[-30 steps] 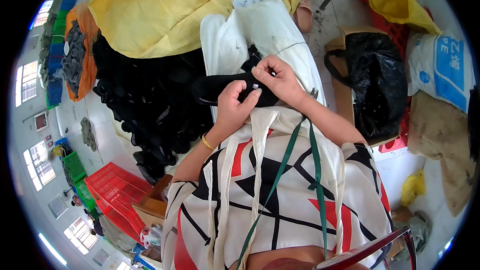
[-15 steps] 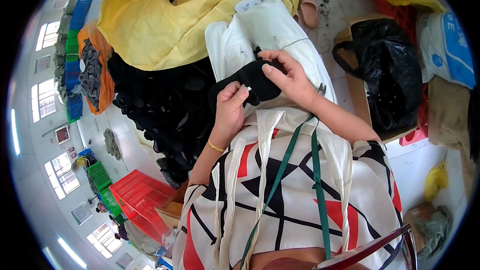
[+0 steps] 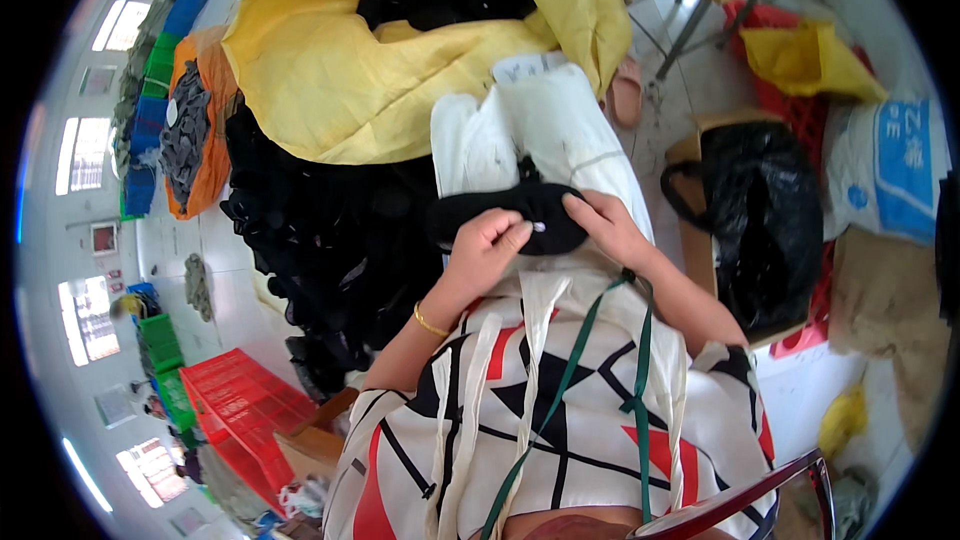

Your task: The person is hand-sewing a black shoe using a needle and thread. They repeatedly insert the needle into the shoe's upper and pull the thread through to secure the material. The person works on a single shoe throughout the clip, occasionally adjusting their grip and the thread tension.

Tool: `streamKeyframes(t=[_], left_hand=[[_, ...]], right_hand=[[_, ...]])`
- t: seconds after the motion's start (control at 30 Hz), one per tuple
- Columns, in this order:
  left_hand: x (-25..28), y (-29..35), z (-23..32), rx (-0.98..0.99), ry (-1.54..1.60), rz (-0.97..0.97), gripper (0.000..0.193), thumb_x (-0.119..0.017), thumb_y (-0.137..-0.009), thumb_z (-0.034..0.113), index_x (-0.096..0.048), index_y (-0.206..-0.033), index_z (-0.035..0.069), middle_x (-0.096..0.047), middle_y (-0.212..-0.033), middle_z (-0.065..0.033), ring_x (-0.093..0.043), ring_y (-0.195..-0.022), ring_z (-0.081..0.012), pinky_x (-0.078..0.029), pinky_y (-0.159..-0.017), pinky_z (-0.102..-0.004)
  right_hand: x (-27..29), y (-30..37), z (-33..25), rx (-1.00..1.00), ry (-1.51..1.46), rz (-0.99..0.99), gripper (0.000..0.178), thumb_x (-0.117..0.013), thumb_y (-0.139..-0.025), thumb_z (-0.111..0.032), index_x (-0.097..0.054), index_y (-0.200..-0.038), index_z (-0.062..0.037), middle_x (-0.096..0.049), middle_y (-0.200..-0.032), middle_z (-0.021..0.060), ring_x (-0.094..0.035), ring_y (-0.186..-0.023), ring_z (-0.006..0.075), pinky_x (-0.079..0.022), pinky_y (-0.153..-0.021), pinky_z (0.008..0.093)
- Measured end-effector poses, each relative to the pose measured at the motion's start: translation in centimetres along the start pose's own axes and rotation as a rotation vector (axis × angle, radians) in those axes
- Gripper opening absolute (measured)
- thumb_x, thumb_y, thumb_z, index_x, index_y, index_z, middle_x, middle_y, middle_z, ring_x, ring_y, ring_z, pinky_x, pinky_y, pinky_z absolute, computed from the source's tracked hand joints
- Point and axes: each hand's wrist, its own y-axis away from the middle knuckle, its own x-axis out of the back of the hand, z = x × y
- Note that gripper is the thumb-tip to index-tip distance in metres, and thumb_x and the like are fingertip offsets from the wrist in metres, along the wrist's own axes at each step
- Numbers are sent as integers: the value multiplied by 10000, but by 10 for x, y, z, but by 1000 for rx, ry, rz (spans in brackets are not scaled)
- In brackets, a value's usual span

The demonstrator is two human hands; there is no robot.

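Note:
A soft black cloth piece [image 3: 541,203], long and rounded like a small sock, lies stretched across my lap between both hands. My left hand [image 3: 486,245] pinches its near edge, thumb on top. By that thumb tip shows a small pale bit [image 3: 539,227], too small to make out. The piece's right end is in my right hand [image 3: 612,230], thumb above and the other fingers partly hidden. Beneath it a white apron cloth [image 3: 590,140] covers my legs. A big heap of similar black pieces [image 3: 330,210] lies to the left of my lap.
Beyond my knees a yellow sack [image 3: 320,80] holds more black pieces. At right, a black plastic bag [image 3: 765,210] sits in a cardboard box [image 3: 684,152]. Red crates [image 3: 245,410] stand at lower left, an orange sack [image 3: 213,140] of grey pieces at far left, a pink shoe [image 3: 626,95] ahead.
The view has shifted. My right hand has moved off the top of the black piece to its right end. The piece now lies flatter and more level between my hands.

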Motion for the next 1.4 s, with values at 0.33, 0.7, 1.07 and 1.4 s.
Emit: streamKeyframes(t=[0.33, 0.7, 1.07, 1.4], left_hand=[[64, 10, -65, 168, 410, 489, 161, -628, -988, 121, -684, -958, -27, -643, -819, -3, -545, -719, -50, -458, -670, -213], [78, -19, -124, 266, -464, 515, 398, -703, -887, 335, -582, -1106, 26, -604, -922, -136, -618, -768, -306, -514, -696, -406], [108, -30, -152, 279, -749, 498, 233, -648, -923, 237, -539, -833, 52, -602, -813, -153, -611, -814, -386, -489, -689, -495], [47, -55, -60, 128, -601, -60, 313, -688, -878, 334, -626, -798, 38, -616, -759, -151, -607, -760, -347, -495, -660, -432]], right_hand=[[36, -150, -76, -4, -230, 139, 473, -626, -961, -359, -635, -1167, 67, -683, -1083, 96, -641, -971, 167, -507, -892, 309], [-34, -201, -105, -66, -206, -175, 394, -575, -1030, -322, -659, -1183, 31, -659, -956, 41, -636, -857, 125, -550, -831, 291], [24, -118, -4, -238, -235, 62, 276, -570, -1032, -249, -689, -1045, 0, -634, -861, 12, -594, -760, 86, -528, -737, 249], [7, -98, 8, -211, -160, 54, 251, -570, -1033, -227, -688, -1040, -5, -632, -839, 0, -579, -767, 62, -516, -748, 227]])
